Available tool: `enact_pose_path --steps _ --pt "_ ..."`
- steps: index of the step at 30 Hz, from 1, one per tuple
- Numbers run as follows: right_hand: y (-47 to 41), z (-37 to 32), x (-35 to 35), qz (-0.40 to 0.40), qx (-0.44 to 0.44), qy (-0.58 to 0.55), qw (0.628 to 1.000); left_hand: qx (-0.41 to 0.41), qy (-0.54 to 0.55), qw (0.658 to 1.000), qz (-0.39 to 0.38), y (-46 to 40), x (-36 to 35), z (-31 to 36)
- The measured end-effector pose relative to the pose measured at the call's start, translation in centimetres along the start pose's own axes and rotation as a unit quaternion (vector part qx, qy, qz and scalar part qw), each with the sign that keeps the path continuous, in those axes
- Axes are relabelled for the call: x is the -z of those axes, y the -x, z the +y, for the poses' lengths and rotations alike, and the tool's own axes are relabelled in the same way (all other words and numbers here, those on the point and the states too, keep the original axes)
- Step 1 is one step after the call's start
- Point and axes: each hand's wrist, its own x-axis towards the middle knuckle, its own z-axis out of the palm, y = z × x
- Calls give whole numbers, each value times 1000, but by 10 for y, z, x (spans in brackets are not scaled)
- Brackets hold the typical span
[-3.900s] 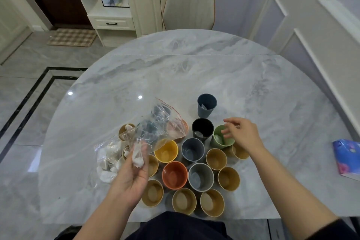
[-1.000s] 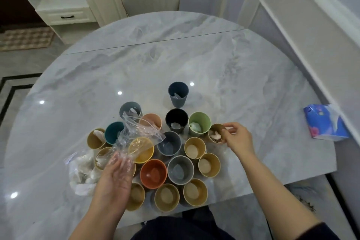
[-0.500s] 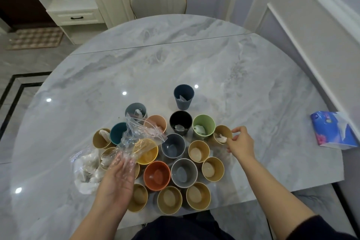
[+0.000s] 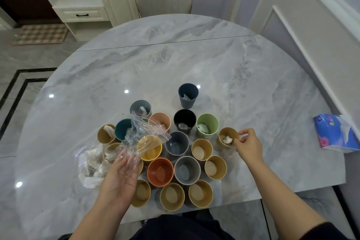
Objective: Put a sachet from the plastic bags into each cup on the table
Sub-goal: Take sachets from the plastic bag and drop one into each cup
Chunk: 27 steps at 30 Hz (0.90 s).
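Three tan cups (image 4: 172, 196) stand nearest you, empty, below both hands. Your left hand (image 4: 119, 176) grasps the crumpled clear plastic bag (image 4: 140, 138), which rises off your fingertips over the yellow cup (image 4: 149, 148); a second bag of white sachets (image 4: 91, 165) lies on the table (image 4: 233, 76) just left of those fingers. Your right hand (image 4: 248, 146) is loosely curled, holding nothing, fingertips at the rim of a tan cup (image 4: 228, 137) with a sachet inside. Beyond your right fingers, the green cup (image 4: 207, 123), black cup (image 4: 184, 121) and blue cup (image 4: 188, 95) each hold a sachet.
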Motion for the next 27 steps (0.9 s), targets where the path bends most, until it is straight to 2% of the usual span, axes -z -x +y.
enact_pose_path --steps 4,7,10,12,14,16,20,23,27 --pt "15 -24 3 28 38 -28 998 7 13 1000 -24 3 2 4" --pt "43 -65 0 -16 91 -74 993 12 39 998 -37 6 3 9" --pt "80 -120 -9 -170 135 -54 975 13 66 997 -47 11 3 14" --pt "101 -153 -17 -322 137 -90 932 13 83 994 -65 14 5 20" --pt "118 -176 -29 -414 142 -129 890 6 84 992 -89 16 9 27" --pt "132 -193 -43 -433 150 -159 874 -16 60 993 -102 19 17 33" --pt "148 -218 -69 -395 155 -212 880 -74 -4 993 -94 29 41 44" --pt "163 -239 -88 -402 192 -172 879 -122 -30 990 -64 36 66 55" --pt "195 -268 -116 -470 217 -128 846 -181 -50 982 3 44 109 71"
